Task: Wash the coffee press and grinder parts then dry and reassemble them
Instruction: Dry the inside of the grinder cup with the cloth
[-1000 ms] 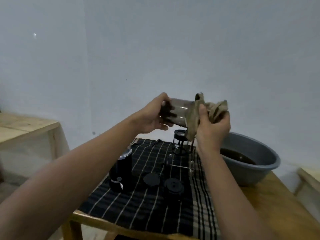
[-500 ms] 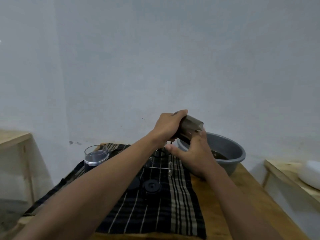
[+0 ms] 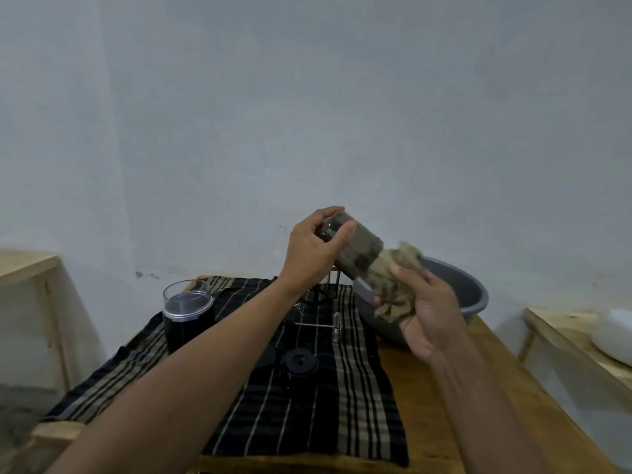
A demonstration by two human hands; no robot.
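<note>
Now a tan rag (image 3: 393,280) plugs the tilted glass beaker (image 3: 359,251).

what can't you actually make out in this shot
Head view only:
What is in the basin: hidden behind the right hand and rag.
The black press frame: mostly behind the left hand and wrist.
Inside of the glass beaker: blurred, rag over its lower end.
The white object: cut off by the right edge.

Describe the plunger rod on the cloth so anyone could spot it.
Find the black striped cloth on the wooden table. Near its right edge, by the grey plastic basin, lies a thin metal rod with a mesh disc. Its neighbours are black; it alone is silvery.
</note>
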